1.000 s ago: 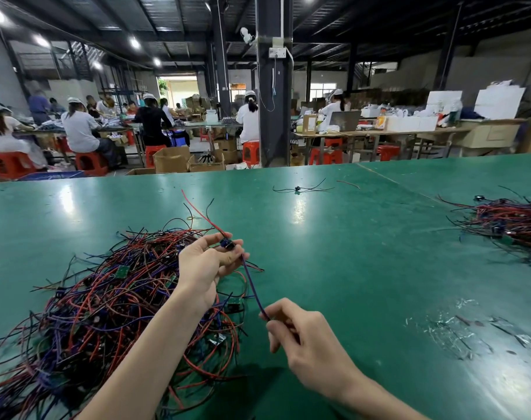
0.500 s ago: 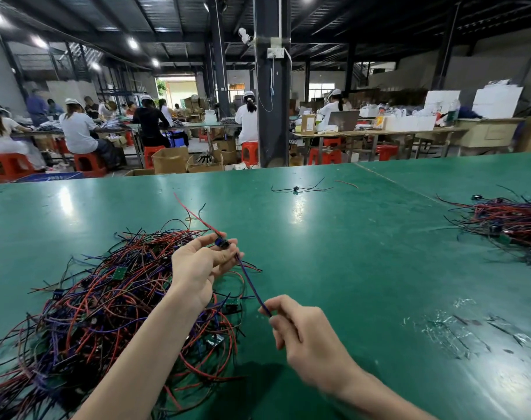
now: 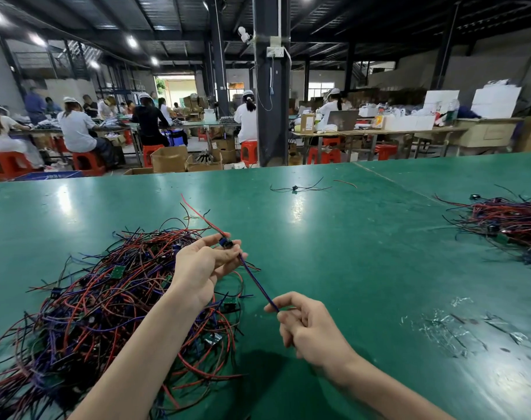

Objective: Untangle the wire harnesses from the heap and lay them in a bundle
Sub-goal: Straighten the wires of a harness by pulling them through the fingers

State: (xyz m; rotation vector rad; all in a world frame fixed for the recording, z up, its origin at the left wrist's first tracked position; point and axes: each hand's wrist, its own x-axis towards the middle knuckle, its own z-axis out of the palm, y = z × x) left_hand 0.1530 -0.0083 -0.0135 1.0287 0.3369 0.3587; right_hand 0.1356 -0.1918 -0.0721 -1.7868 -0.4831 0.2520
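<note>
A tangled heap of red, blue and black wire harnesses (image 3: 91,304) with small green boards lies on the green table at the left. My left hand (image 3: 200,265) is raised over the heap's right edge and pinches the small dark connector of one harness (image 3: 258,283). Red wire sticks up and away from that hand. The harness's blue wires run taut down to my right hand (image 3: 306,325), which pinches their end between thumb and forefinger. A laid-out bundle of harnesses (image 3: 512,222) rests at the table's right edge.
The green table (image 3: 349,253) stretches far ahead. One loose black harness (image 3: 297,188) and a short red wire (image 3: 346,183) lie near its far edge. Scraps of clear tape (image 3: 458,328) stick to the table at the right. People work at benches beyond.
Both hands hold nearly the same pose. The blue wires between them look slightly straighter, and the view has shifted a little.
</note>
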